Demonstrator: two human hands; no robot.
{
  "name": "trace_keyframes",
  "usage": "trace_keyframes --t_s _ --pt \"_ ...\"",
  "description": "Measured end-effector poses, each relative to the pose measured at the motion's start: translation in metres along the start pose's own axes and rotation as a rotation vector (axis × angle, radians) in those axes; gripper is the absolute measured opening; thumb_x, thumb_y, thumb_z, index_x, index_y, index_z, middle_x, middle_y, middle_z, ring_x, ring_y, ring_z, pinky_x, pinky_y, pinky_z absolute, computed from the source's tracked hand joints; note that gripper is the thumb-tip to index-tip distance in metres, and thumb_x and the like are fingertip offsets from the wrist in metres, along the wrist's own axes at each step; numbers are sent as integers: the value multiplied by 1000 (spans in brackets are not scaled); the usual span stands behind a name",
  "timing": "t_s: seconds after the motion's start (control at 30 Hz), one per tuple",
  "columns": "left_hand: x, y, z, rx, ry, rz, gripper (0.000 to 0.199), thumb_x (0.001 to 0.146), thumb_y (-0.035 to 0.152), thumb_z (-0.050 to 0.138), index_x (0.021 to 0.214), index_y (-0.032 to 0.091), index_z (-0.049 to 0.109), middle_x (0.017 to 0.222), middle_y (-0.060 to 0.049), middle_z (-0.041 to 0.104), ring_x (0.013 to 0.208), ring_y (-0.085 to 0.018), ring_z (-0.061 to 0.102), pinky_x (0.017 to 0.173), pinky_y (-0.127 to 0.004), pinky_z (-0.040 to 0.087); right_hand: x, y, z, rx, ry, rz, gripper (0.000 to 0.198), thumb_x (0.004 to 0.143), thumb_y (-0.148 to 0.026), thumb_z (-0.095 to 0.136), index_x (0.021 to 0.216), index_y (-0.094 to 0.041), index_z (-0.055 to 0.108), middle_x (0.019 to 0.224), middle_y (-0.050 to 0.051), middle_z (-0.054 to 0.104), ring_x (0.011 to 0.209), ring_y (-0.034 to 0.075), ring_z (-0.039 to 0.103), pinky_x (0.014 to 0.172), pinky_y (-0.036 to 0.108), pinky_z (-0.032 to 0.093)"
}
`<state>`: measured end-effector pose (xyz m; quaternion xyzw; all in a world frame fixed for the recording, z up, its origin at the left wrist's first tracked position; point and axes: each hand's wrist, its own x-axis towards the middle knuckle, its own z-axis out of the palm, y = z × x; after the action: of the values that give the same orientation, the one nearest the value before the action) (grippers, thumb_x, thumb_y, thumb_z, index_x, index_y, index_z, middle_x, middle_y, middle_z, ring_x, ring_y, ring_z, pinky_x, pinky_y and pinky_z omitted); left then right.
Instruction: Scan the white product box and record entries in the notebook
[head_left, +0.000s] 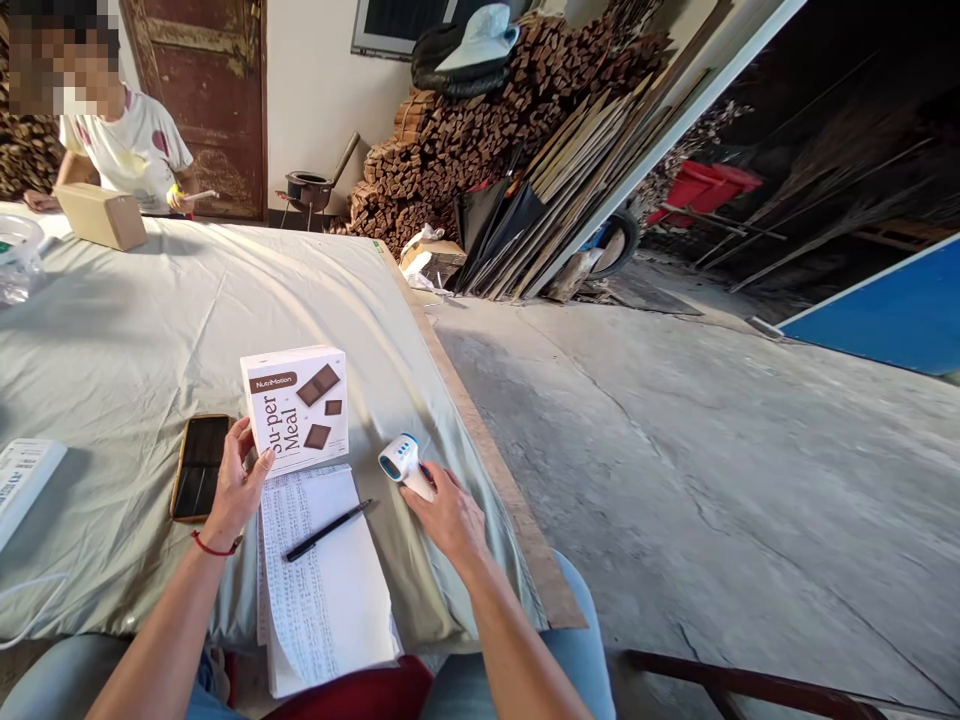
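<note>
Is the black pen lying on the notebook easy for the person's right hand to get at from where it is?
Probably yes. The right hand rests on the white scanner just beside the pen, and nothing lies between them on the open notebook.

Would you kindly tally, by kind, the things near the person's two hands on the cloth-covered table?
Printed box, held by the left hand: 1
Handheld scanner, under the right hand: 1
Phone: 1
Pen: 1
Written notepad: 1
Total: 5

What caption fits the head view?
Left hand holds a white box upright; right hand grips a white scanner beside a notebook.
</note>
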<state>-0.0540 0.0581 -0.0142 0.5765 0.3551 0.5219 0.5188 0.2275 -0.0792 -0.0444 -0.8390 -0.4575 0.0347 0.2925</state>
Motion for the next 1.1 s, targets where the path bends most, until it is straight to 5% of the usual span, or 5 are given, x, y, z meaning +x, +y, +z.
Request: trace_keyframes --t_s 0.27,0.53,0.73,1.1 --pt "4 -12 3 65 12 67 62 85 49 72 132 21 42 134 -15 56 130 -28 55 109 -48 46 -6 -7 -2 -32 155 -229 34 88 -34 60 118 -21 67 118 14 64 104 31 60 87 44 47" --pt "9 -16 2 151 7 151 58 86 43 70 132 20 44 137 -16 54 132 -29 53 114 -52 41 -24 -45 -6 47 -187 -531 24 92 -18 58 105 -28 76 96 6 65 90 22 64 87 39 50" --pt "6 -9 -2 319 40 145 49 88 42 66 129 21 52 137 -14 55 130 -29 54 100 -45 53 -30 -50 -1 -37 -211 -614 31 92 -12 54 106 -29 77 91 5 62 87 22 61 81 38 50" --pt "6 -4 -5 583 82 186 29 87 41 64 109 21 61 98 -8 65 96 -28 64 89 -45 52 -25 -48 -6 48 -232 -669 25 98 -16 51 99 -25 74 93 6 67 89 22 63 84 37 50"
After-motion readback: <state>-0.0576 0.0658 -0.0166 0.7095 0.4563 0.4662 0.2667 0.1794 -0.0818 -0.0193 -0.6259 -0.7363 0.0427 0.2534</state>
